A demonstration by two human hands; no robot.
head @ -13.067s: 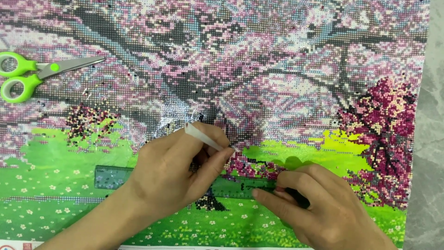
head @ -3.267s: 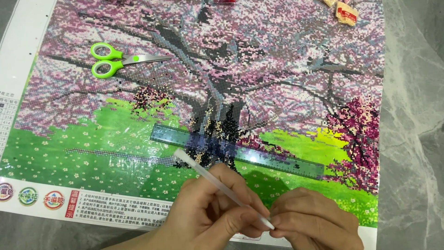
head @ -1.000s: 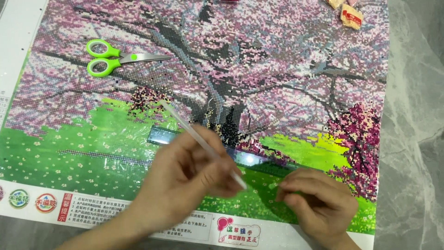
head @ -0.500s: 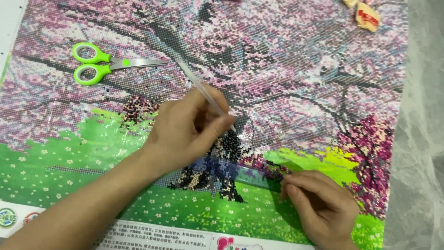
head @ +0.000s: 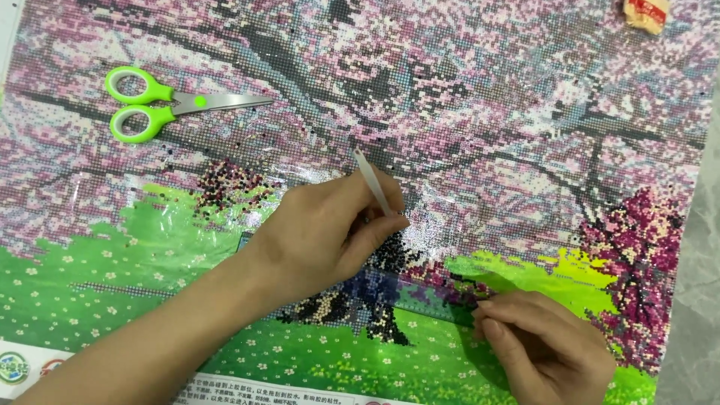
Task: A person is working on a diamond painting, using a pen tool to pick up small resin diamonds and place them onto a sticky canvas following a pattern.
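Observation:
A large diamond-painting canvas (head: 487,112) with pink blossom trees and green grass fills the view. My left hand (head: 322,232) reaches in from the lower left and pinches a thin white stylus pen (head: 370,182), whose tip points down at the dark bead patch of the tree trunk. A see-through bluish ruler (head: 427,298) lies across the trunk, partly under my left hand. My right hand (head: 547,349) rests at the lower right with its fingers curled. Its fingertips hold down the ruler's right end.
Green-handled scissors (head: 161,101) lie on the canvas at the upper left, blades pointing right. A small yellowish packet (head: 645,11) sits at the top right edge. Shiny plastic film (head: 172,232) covers part of the grass. A grey surface (head: 701,300) borders the canvas on the right.
My left hand has carried the pen from the bottom edge up to the trunk area. The view has moved in closer, and my right hand stays at the ruler's right end.

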